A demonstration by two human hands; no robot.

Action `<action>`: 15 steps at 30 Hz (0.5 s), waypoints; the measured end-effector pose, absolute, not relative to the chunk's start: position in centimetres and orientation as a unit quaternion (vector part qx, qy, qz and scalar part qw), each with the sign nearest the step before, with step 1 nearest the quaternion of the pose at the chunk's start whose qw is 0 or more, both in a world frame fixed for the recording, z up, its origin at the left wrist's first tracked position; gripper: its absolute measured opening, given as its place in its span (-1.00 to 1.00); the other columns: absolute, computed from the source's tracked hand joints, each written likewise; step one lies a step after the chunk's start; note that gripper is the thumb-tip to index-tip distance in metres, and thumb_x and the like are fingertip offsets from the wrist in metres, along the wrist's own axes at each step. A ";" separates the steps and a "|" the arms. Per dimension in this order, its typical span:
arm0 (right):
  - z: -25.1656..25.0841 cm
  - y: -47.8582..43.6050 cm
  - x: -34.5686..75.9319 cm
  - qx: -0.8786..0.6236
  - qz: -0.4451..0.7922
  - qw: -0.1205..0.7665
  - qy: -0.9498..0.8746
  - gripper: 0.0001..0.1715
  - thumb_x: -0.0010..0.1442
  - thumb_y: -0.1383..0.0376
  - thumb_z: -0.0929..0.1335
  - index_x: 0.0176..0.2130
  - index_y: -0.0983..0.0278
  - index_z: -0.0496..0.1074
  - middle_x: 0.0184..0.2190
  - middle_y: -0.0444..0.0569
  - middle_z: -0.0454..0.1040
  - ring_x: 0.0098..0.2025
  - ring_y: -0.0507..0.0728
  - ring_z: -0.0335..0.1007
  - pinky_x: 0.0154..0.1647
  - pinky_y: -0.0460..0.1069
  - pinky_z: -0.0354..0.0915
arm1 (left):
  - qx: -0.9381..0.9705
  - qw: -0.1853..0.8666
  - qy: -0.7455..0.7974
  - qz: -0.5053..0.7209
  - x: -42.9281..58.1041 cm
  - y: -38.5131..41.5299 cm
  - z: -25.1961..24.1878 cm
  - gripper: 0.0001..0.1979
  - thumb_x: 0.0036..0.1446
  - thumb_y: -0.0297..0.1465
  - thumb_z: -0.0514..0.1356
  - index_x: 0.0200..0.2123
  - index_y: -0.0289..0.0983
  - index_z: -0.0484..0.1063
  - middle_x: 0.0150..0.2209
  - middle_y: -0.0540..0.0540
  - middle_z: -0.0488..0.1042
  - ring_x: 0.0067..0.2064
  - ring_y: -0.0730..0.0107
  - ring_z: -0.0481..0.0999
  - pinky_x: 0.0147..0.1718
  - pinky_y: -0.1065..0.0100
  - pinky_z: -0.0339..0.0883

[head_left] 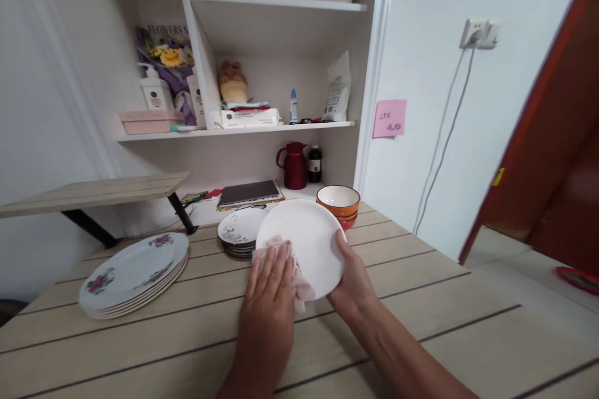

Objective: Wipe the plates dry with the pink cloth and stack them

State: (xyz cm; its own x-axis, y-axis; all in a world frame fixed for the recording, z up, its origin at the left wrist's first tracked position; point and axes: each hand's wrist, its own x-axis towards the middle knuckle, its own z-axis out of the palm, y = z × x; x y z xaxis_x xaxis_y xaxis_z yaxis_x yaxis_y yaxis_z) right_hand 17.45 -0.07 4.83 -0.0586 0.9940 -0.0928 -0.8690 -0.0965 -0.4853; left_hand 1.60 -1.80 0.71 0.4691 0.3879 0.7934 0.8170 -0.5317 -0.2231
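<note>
A plain white plate (306, 234) is held up above the table, tilted toward me. My right hand (353, 280) grips its right edge, thumb on the upper face and the other fingers hidden behind. Against the plate's lower left, my left hand (269, 290) presses a pale pink cloth (299, 277), its fingers laid over the fabric. Just behind the plate stands a stack of small patterned plates (241, 227) with dark rims. Orange bowls (338, 199) are stacked behind it on the right. Large oval plates with flower prints (135, 271) form a pile to the left.
The striped wooden table (196, 336) meets a white shelf unit (281, 132) at the back. A laptop (250, 193), a red jug (295, 166) and a dark bottle (315, 164) stand under the shelf. On the left is a raised wooden stand (98, 190).
</note>
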 end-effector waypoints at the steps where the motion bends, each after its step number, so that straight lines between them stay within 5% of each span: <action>1: 4.8 -0.1 17.5 -0.200 0.721 0.645 -0.156 -0.34 0.22 0.02 0.32 0.13 0.40 0.36 -0.07 0.13 0.58 -0.02 0.25 0.50 0.06 0.13 0.36 | -0.811 0.304 -0.358 -0.350 1.8 -2.0 0.6 -0.51 0.24 -0.54 -0.02 0.24 -0.39 0.18 0.30 -0.20 0.19 0.36 0.10 0.03 0.25 -0.07 0.11; 8: 3.7 -1.1 15.7 -0.226 0.806 0.523 -0.158 -0.42 0.20 0.02 0.34 -0.03 0.46 0.47 -0.20 0.12 0.62 -0.20 0.15 0.57 -0.13 -0.02 0.43 | -0.842 0.307 -0.322 -0.306 1.7 -2.5 0.5 -0.46 0.22 -0.54 0.02 0.27 -0.37 0.13 0.35 -0.15 0.09 0.38 0.08 -0.03 0.28 -0.04 0.04; 15: 3.4 -1.7 14.1 -0.214 0.805 0.515 -0.200 -0.45 0.25 0.05 0.30 0.03 0.40 0.45 -0.13 0.09 0.60 -0.11 0.15 0.55 -0.01 0.01 0.38 | -0.759 0.333 -0.437 -0.350 1.2 -1.9 1.5 -0.50 0.25 -0.48 0.03 0.25 -0.36 0.17 0.30 -0.19 0.18 0.35 0.13 0.08 0.30 -0.05 -0.06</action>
